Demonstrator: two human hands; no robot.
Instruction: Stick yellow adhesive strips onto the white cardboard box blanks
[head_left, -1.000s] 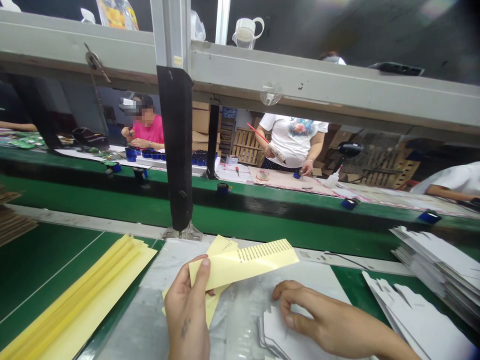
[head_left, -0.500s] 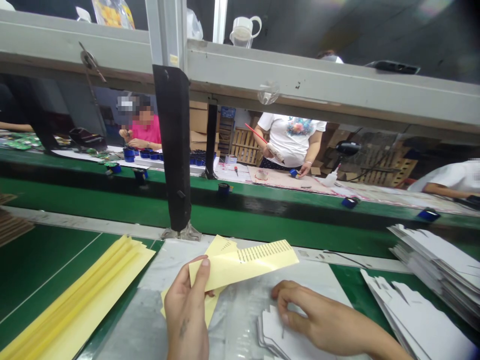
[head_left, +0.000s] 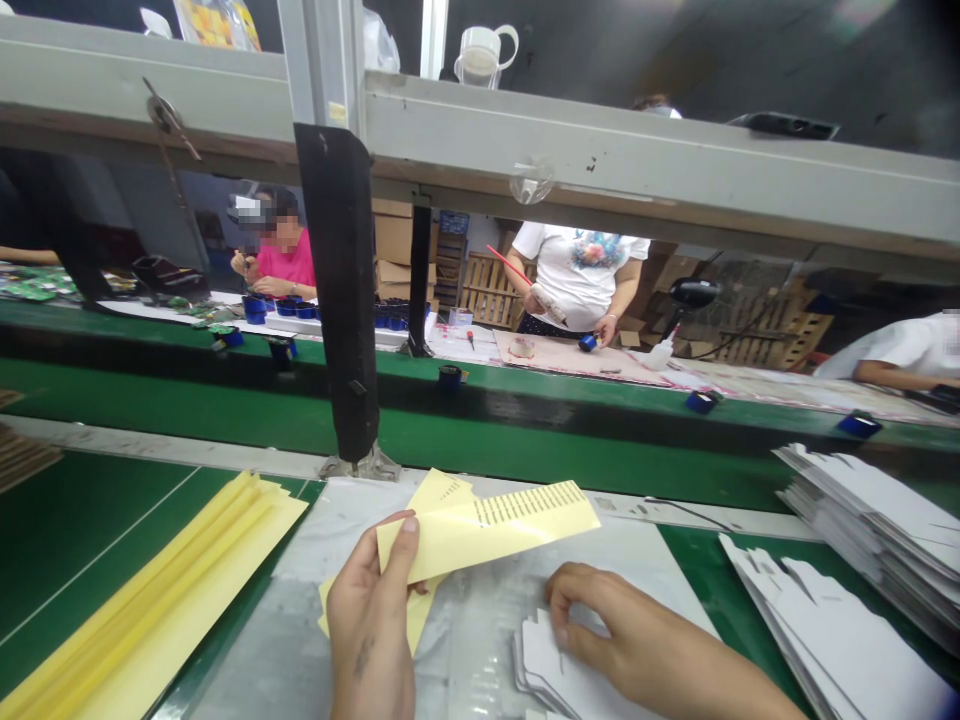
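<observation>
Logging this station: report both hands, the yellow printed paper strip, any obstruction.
Left hand pinching yellow printed paper strip. Right hand curled over stacked flat white cards, contact unclear. Nothing visibly blocking the strip.

Tiny dark rows of print across the yellow strip, more marks on the yellow sheet behind, nothing legible

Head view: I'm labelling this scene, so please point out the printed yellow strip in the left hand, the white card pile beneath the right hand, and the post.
Yellow strip [head_left: 491, 537], head view: middle of its face.
White card pile [head_left: 553, 672], head view: top sheet.
Post [head_left: 335, 285], head view: black lower part.
</observation>
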